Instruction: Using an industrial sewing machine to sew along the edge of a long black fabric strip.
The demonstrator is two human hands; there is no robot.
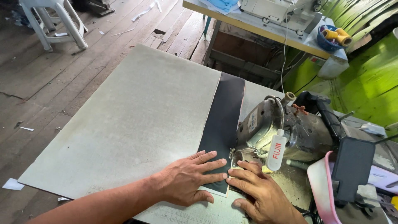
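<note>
Sewing in hand: a black strip (222, 124) lies along the right edge of a grey sheet (132, 120) on the machine table (199, 213).

Progress, as a judgement: the near end of the strip sits at the needle area of the machine (286, 130), and almost its whole length runs away from the machine toward the far edge of the sheet. Reads as an early stage, with most of the seam left to feed. No stitching line is clear enough to confirm; the needle itself is hidden behind the right fingers and a white bottle (276, 150).

Left hand (188, 178): flat, fingers spread and extended, palm pressing down on the near end of the strip where it overlaps the sheet. Grips nothing, only holds the layers down.

Right hand (255, 188): also flat and open, fingers pointing toward the needle area, tips on the strip's edge just beside the machine base. The 2 hands are nearly touching at the fingertips.

A dark phone (352, 164) on a mount stands to the right. A white chair (56, 20) stands well apart on the plank floor.
</note>
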